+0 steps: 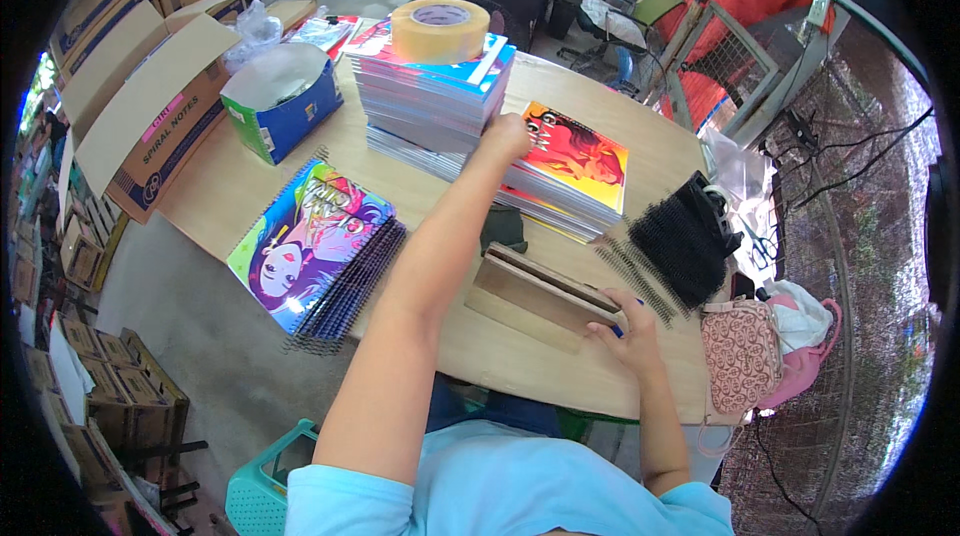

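My left hand (508,136) reaches across the table, its fingers curled between a tall stack of notebooks (425,101) and a lower stack with a red and yellow cover (575,161). Whatever its fingertips grip is hidden. A wide roll of yellowish tape (440,31) lies on top of the tall stack. Near the table's front edge, my right hand (628,336) grips the right end of a long wooden slotted holder (535,296), thumb on its near side. Something small and blue shows by those fingers. Left of my forearm lies a fanned pile of spiral notebooks (315,246).
Black binding coils (680,246) lie at the right, above a pink patterned pouch (740,356). A blue-green cut-open box (280,101) and an open carton (165,126) stand at the far left. A teal plastic stool (270,486) is below the table.
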Motion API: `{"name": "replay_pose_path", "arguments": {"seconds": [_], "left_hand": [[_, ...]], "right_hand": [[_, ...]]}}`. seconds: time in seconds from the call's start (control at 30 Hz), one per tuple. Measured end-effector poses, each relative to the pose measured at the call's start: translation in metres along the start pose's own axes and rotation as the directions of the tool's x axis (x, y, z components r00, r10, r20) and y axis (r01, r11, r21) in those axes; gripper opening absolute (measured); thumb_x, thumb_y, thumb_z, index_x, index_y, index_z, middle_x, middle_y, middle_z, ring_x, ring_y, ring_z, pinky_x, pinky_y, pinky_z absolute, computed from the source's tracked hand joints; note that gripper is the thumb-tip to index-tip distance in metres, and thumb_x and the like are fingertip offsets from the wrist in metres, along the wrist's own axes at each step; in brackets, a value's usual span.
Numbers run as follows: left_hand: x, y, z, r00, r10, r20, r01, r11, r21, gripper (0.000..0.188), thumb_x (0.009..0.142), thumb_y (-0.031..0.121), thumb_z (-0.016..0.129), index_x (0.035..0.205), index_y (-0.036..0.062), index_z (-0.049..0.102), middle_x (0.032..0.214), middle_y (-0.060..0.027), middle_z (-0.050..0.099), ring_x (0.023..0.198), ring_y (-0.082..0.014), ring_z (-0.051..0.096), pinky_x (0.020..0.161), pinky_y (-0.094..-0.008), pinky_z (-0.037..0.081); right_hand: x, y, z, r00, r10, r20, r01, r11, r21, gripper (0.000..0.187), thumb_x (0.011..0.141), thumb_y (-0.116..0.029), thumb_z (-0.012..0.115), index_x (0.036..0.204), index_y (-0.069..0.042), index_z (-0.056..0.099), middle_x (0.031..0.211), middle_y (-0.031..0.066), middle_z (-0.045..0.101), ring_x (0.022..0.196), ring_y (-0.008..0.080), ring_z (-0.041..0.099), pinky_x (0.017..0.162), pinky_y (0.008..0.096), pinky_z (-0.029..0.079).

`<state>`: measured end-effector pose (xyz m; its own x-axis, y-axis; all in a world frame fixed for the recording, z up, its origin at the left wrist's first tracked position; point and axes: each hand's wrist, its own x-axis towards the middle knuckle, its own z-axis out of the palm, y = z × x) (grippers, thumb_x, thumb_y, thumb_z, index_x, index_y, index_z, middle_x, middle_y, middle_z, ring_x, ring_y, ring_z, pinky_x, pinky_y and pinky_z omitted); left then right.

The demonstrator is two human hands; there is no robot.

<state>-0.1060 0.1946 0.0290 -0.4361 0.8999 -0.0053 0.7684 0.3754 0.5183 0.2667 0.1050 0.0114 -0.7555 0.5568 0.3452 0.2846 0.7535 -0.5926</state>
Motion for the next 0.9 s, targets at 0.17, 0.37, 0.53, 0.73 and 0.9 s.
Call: {"name": "replay_pose_path", "arguments": {"seconds": [0.17,0.37,0.53,0.73,0.9], "left_hand": [[-0.016,0.015,-0.005,0.964,-0.052,-0.259,0.050,0.999,-0.016,0.026,0.079,0.012,0.071,0.101,-0.0007,0.065,0.102,-0.0232,0.068,0.098,-0.0387,0.067,0.087,-0.0447,0.054],[-0.132,0.064,-0.066,0.820,0.229,-0.525,-0.449,0.826,-0.340,0.026,0.080,-0.002,0.068,0.102,-0.0029,0.053,0.086,-0.0142,0.066,0.083,-0.0282,0.067,0.076,-0.0374,0.053],[-0.204,0.005,-0.047,0.875,0.071,-0.479,-0.454,0.463,-0.761,0.049,0.085,-0.010,0.059,0.130,-0.0008,0.044,0.110,-0.0056,0.059,0.103,-0.0138,0.058,0.092,-0.0284,0.048],[-0.211,-0.068,-0.006,0.930,-0.048,-0.365,-0.320,0.386,-0.865,0.046,0.086,-0.008,0.058,0.130,-0.0012,0.045,0.114,-0.0072,0.060,0.105,-0.0165,0.060,0.092,-0.0303,0.049],[-0.213,-0.079,0.023,0.952,-0.034,-0.304,-0.273,0.349,-0.896,0.044,0.087,-0.006,0.060,0.128,-0.0010,0.047,0.113,-0.0072,0.062,0.105,-0.0166,0.060,0.092,-0.0307,0.048]], "right_hand": [[0.005,0.005,-0.010,0.997,-0.059,-0.052,0.059,0.998,0.012,0.064,0.071,-0.019,0.083,0.127,-0.003,0.056,0.117,0.0164,0.062,0.107,0.0288,0.061,0.091,0.0363,0.048],[0.078,-0.019,-0.040,0.794,0.295,-0.531,0.063,0.829,0.555,0.080,0.078,-0.009,0.075,0.145,-0.005,0.031,0.144,0.0149,0.038,0.128,0.0261,0.043,0.102,0.0427,0.039],[0.091,-0.076,-0.022,0.907,0.041,-0.418,0.146,0.902,0.406,0.023,0.080,0.000,0.074,0.102,-0.002,0.068,0.092,0.0053,0.071,0.083,0.0140,0.066,0.077,0.0281,0.052],[0.103,-0.082,0.039,0.959,-0.034,-0.280,0.146,0.909,0.391,0.021,0.078,0.001,0.072,0.099,0.000,0.066,0.087,0.0154,0.069,0.078,0.0232,0.068,0.073,0.0308,0.051],[0.089,-0.066,0.042,0.980,0.071,-0.186,-0.015,0.957,0.288,0.023,0.078,-0.004,0.073,0.100,-0.001,0.067,0.087,0.0162,0.068,0.078,0.0289,0.066,0.075,0.0330,0.050]]}}
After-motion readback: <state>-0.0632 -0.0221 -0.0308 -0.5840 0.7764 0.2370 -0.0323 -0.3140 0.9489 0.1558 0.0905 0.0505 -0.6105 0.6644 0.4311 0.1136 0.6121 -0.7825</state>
